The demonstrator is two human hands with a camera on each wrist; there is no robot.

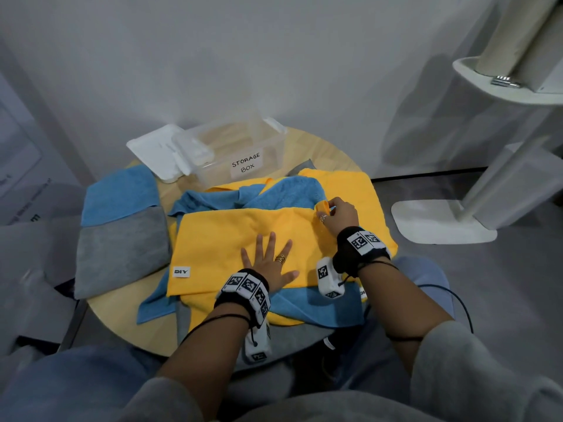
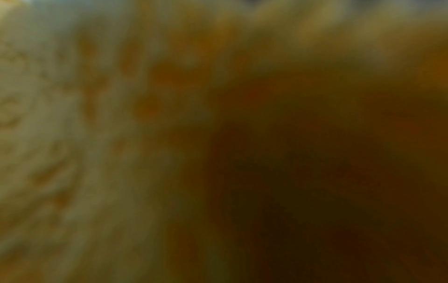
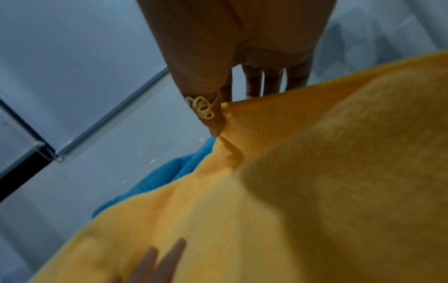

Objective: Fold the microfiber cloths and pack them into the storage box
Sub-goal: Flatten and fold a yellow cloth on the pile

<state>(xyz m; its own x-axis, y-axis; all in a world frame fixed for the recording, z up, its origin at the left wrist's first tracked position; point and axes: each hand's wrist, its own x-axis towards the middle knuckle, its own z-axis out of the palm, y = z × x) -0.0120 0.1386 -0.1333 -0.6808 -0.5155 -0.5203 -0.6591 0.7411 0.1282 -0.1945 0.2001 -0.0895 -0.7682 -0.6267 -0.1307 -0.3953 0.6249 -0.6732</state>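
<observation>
Early stage, by look of it: storage box (image 1: 243, 153) appears empty, lid (image 1: 158, 150) beside it, nothing packed. Blue-and-grey folded cloths (image 1: 122, 233) lie at desk (image 1: 320, 153) left edge. Yellow cloth (image 1: 231, 239) spread on top of loose blue, yellow, grey pile. Left hand (image 1: 268, 266) flat, fingers splayed, pressing it. Right hand (image 1: 339, 216) pinches its far right corner, lifted. Left wrist view blurred.

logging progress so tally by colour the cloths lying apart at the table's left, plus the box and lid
blue cloth: 1
grey cloth: 1
storage box: 1
white lid: 1
total: 4
</observation>
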